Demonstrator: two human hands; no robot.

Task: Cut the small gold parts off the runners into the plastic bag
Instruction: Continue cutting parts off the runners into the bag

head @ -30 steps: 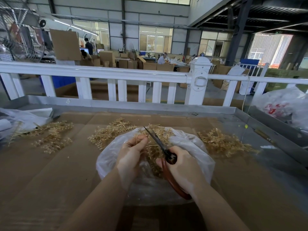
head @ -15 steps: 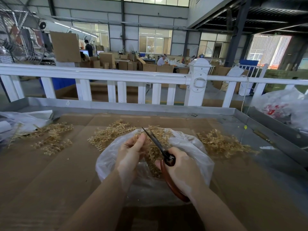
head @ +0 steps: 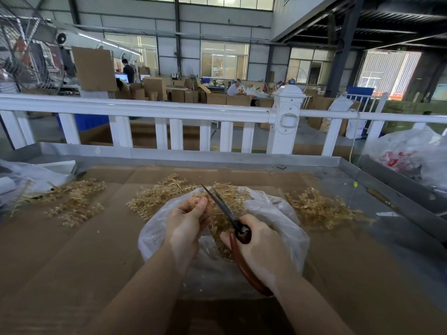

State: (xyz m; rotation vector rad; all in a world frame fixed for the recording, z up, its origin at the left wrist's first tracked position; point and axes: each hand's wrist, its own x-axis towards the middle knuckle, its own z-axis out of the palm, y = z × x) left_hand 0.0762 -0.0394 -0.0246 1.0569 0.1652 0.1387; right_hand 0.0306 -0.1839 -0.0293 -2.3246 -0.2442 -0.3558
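Here, your left hand (head: pixel 187 220) pinches a gold runner (head: pixel 202 201) over the open plastic bag (head: pixel 273 213), while your right hand (head: pixel 260 247) grips red-handled scissors (head: pixel 232 220), their blades slightly parted beside the runner. The bag sits on the cardboard-lined table (head: pixel 72 262), cut gold parts (head: pixel 222 238) inside. More runners lie in piles to the left (head: pixel 72 201), behind the bag (head: pixel 157 197) and to the right (head: pixel 319 209).

Bare cardboard (head: pixel 72 262) near L/R, gold piles (head: pixel 321 209) farther, rail (head: pixel 145 110) behind
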